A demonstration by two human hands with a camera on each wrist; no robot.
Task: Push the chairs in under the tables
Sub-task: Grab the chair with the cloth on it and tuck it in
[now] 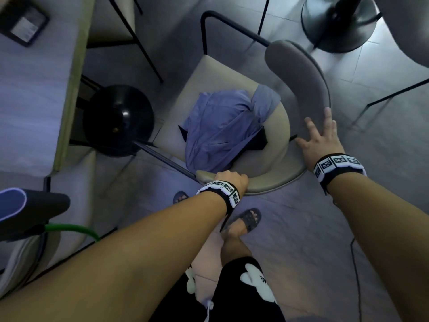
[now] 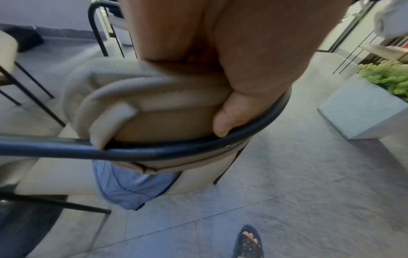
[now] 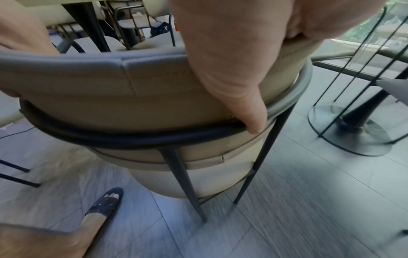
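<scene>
Chair [image 1: 232, 75], beige-cushioned on a black tube frame, stands clear of the surface [image 1: 34, 89] at the left, near its black pedestal base [image 1: 118, 119], with a blue garment [image 1: 220, 126] heaped on the seat. Left hand [image 1: 229, 180] clenches the curved backrest [image 1: 299, 75] at its near end; right hand [image 1: 322, 135] lies spread and flat on its top, grasping nothing. Pushing evenly with both hands, low and level toward the surface, should keep the legs from catching the base.
</scene>
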